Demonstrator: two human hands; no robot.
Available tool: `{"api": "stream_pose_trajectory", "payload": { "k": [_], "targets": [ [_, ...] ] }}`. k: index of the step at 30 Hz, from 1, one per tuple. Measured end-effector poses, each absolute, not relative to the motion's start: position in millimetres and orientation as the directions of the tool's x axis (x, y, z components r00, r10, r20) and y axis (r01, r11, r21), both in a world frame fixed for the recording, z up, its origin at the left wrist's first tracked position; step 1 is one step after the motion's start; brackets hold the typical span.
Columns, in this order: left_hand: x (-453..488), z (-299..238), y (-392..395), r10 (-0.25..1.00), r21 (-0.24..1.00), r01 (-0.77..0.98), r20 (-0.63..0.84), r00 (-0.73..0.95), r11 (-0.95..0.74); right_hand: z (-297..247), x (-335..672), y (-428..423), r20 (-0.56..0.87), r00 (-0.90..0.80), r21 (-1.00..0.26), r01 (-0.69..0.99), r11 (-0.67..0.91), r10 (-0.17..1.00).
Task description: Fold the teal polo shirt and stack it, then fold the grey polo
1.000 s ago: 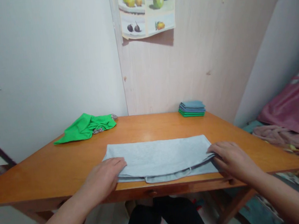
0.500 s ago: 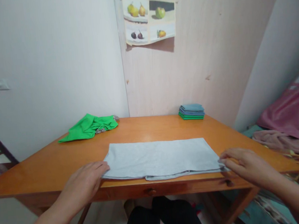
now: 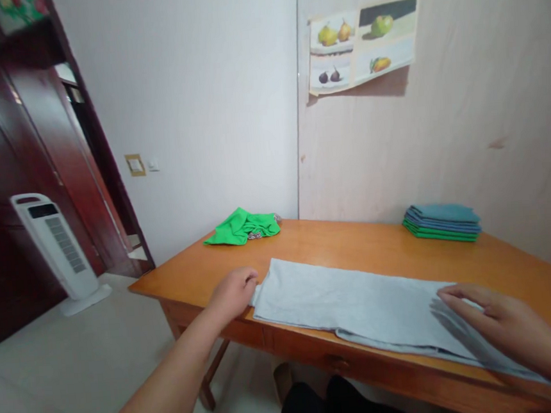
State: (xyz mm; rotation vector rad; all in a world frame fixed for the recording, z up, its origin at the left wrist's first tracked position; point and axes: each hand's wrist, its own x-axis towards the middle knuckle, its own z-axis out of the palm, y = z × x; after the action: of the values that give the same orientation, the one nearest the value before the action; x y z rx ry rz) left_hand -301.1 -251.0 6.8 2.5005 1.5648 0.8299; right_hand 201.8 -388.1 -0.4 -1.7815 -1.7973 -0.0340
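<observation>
A light grey cloth (image 3: pixel 361 302), folded into a long strip, lies along the near edge of the wooden table (image 3: pixel 356 244). My left hand (image 3: pixel 232 292) pinches the cloth's left end with curled fingers. My right hand (image 3: pixel 500 323) rests flat on the cloth's right end, fingers stretched out and pointing left.
A crumpled green garment (image 3: pixel 243 226) lies at the table's far left. A stack of folded blue and green cloths (image 3: pixel 441 221) sits at the back right by the wall. A white tower heater (image 3: pixel 57 251) stands on the floor at left beside a dark wooden door (image 3: pixel 20 158).
The view has swung left, showing the door and heater. My right hand has moved from the cloth's right edge onto its top, and my left hand has closed on the left end.
</observation>
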Motion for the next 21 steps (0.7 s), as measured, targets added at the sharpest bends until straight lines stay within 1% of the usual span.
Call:
{"api": "stream_pose_trajectory", "payload": {
  "k": [2, 4, 8, 12, 16, 21],
  "targets": [
    [-289, 4, -235, 0.878, 0.416, 0.794, 0.381, 0.290, -0.443, -5, 198, -377, 0.417, 0.038, -0.378, 0.916, 0.135, 0.908],
    [-278, 2, -221, 0.926, 0.513, 0.783, 0.314, 0.209, -0.351, -11, 198, -368, 0.414, -0.011, -0.352, 0.920, 0.172, 0.910],
    [-260, -3, -200, 0.956, 0.571, 0.776, 0.260, 0.137, -0.266, -24, 206, -355, 0.409, -0.065, -0.298, 0.933, 0.201, 0.910],
    [-246, -1, -184, 0.961, 0.610, 0.756, 0.261, 0.092, -0.238, -33, 215, -351, 0.330, -0.053, -0.274, 0.950, 0.149, 0.943],
    [-236, 4, -169, 0.962, 0.601, 0.770, 0.265, 0.059, -0.213, -36, 213, -351, 0.287, -0.038, -0.249, 0.962, 0.113, 0.957],
    [-233, 1, -166, 0.975, 0.481, 0.866, 0.219, 0.029, -0.134, -37, 201, -352, 0.261, -0.042, -0.194, 0.976, 0.095, 0.964]
  ]
}}
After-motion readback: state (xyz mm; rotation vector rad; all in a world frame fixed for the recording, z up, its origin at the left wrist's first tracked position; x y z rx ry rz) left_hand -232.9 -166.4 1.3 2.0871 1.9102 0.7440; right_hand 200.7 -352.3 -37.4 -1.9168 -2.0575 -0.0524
